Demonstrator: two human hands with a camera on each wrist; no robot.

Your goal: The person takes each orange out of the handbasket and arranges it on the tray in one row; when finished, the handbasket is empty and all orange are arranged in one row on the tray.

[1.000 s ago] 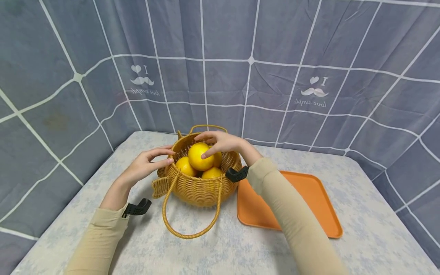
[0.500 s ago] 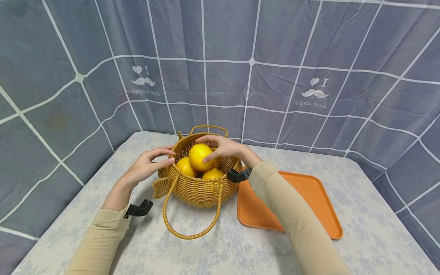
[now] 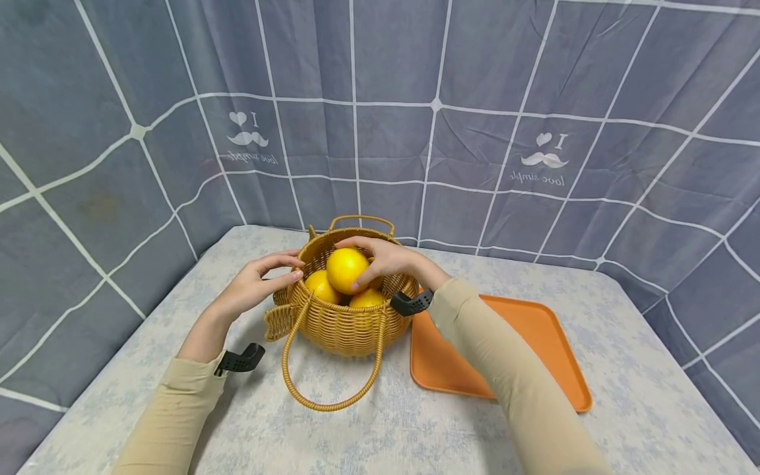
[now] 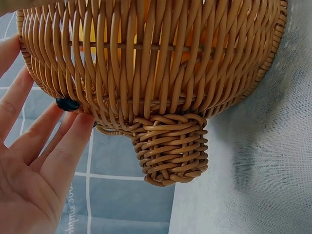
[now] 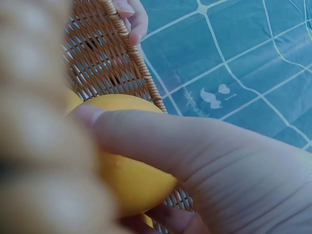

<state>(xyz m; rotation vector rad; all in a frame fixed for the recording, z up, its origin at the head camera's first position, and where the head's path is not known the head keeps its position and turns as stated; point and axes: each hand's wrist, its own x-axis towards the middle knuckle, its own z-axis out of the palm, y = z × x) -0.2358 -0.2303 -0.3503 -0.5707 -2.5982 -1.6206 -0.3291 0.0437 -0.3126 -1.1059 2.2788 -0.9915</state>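
Note:
A golden wicker basket [image 3: 341, 333] stands on the table with several round yellow fruits inside. My right hand [image 3: 386, 257] reaches in over the rim and holds the topmost yellow fruit [image 3: 346, 269], thumb on the near side and fingers over its far side. Close up in the right wrist view, the thumb [image 5: 141, 136] lies across the fruit [image 5: 141, 180]. My left hand [image 3: 252, 280] holds the basket's left rim; thumb and index tips reach over it. In the left wrist view, other fingers [image 4: 68, 151] lie against the outer weave, beside a dark bead.
An orange tray [image 3: 528, 330] lies right of the basket, partly under the right forearm. One basket handle [image 3: 329, 407] droops forward onto the table [image 3: 415, 435], and another handle [image 3: 362, 218] stands at the back. A grey-blue curtain [image 3: 392, 138] with white lines hangs behind.
My right hand has settled slightly lower, its thumb sliding down the near side of the top fruit. The left hand and the basket have stayed almost still.

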